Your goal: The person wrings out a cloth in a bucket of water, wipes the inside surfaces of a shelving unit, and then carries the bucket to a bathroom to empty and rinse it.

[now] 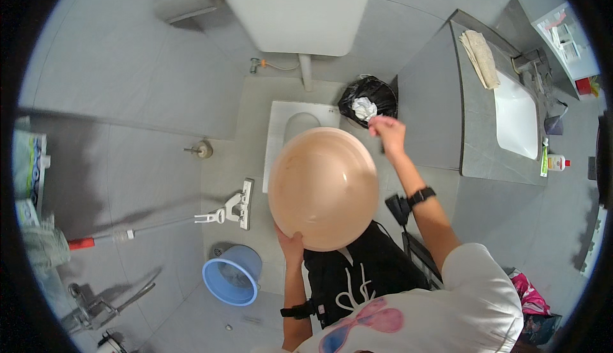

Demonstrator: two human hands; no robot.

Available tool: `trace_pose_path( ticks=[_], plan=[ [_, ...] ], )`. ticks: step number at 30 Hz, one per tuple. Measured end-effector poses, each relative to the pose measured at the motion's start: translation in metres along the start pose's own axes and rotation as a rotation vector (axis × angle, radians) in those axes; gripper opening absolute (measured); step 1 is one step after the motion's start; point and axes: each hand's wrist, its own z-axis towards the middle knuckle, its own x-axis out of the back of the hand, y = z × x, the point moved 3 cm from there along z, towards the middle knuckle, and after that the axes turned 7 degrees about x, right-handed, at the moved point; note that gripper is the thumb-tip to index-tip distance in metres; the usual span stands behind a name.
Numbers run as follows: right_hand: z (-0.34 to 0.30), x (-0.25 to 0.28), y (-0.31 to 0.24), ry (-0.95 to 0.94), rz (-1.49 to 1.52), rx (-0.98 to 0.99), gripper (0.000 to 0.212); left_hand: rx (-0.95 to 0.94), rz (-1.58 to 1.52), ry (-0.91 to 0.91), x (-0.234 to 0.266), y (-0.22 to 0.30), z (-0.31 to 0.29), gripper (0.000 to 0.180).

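Observation:
A large pale peach plastic basin point(322, 187) is in front of my body, its inside facing up. My left hand point(291, 248) grips its near-left rim, with the fingers partly hidden beneath it. Beyond the basin's far-right side, my right hand point(389, 133) has its fingers curled together; whatever they hold, if anything, is hidden. That hand is at the near edge of a bin lined with a black bag point(385, 97). Crumpled white paper point(364, 108) lies in the bin, close to my right fingertips. The basin partly covers a white squat toilet point(273, 129).
A blue bucket point(233, 276) stands at the lower left, near a white-headed mop point(245, 204). The cistern point(297, 15) hangs on the far wall. To the right, a grey counter point(479, 129) holds a sink point(516, 117) and a folded beige towel point(480, 58).

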Motion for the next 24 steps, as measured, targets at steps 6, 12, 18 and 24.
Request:
trace_pose_path(
  ticks=[6,12,18,24],
  plan=[
    [0.156,0.097,0.051,0.312,-0.659,0.129,0.008,-0.052,-0.049,0.058,-0.023,-0.015,0.035,0.070],
    [0.164,0.083,0.054,0.225,-0.730,0.011,0.030,0.055,-0.079,0.168,0.000,0.003,0.034,0.073],
    [0.164,0.110,0.072,0.178,-0.378,0.102,0.037,-0.067,-0.130,0.165,-0.002,0.001,0.044,0.068],
    [0.125,0.088,0.026,0.274,-0.149,0.112,0.011,0.058,-0.178,0.138,0.014,0.002,0.038,0.068]
  ],
)
